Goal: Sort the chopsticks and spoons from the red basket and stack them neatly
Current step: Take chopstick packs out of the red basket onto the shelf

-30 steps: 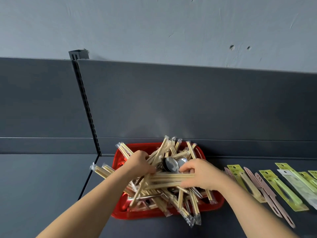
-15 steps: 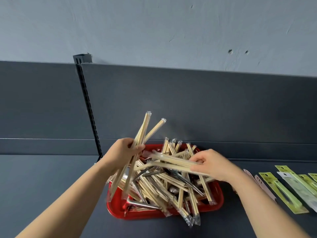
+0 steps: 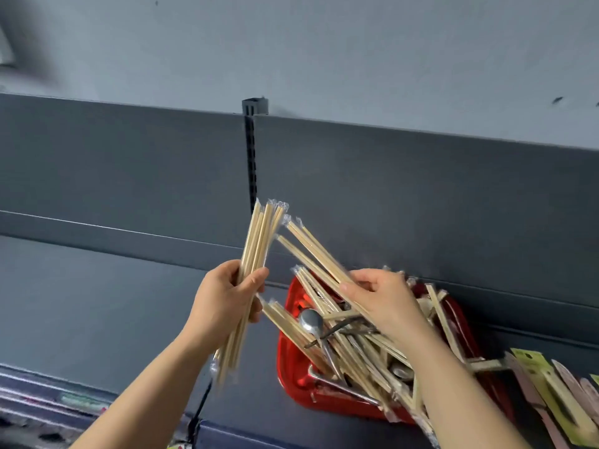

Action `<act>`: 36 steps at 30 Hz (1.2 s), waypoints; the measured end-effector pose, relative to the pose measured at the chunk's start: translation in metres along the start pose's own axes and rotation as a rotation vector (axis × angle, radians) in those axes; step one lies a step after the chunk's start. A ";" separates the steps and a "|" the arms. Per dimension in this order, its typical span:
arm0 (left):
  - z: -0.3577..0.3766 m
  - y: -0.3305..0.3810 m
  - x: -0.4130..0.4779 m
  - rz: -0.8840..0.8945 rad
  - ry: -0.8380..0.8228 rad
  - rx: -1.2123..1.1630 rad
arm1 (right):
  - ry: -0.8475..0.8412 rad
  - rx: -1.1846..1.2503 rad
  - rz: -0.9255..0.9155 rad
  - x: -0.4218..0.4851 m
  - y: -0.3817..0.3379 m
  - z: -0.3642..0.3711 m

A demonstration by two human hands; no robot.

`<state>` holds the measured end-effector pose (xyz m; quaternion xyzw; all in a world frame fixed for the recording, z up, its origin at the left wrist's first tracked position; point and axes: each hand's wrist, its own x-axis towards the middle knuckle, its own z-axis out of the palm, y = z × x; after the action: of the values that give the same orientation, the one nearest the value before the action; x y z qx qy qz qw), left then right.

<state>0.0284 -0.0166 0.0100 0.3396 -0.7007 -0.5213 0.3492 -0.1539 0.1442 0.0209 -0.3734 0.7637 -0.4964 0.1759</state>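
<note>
Red basket [image 3: 285, 361] sits on the dark grey shelf [image 3: 97, 303], right of centre. Contents: a loose heap of plastic-wrapped wooden chopsticks lying at crossed angles, with metal spoons among them; one spoon bowl [image 3: 310, 320] faces up near the left wall.

Left hand [image 3: 227, 303], above the shelf just left of the basket, grips a chopstick bundle [image 3: 259, 241]; long axis near upright, top ends leaning slightly right.

Right hand [image 3: 382, 303], over the basket, pinches a few wrapped chopsticks [image 3: 311, 251] pointing up and left, toward the bundle.

Green carded packets [image 3: 551, 384] lie right of the basket.
</note>
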 end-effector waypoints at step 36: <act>-0.606 -0.234 0.177 -0.421 0.132 0.550 | -0.262 0.102 0.195 0.126 -0.195 0.655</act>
<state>0.4724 -0.5172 -0.0633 0.5907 -0.7056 -0.3505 0.1740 0.2591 -0.4051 -0.0841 -0.3496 0.7408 -0.4620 0.3400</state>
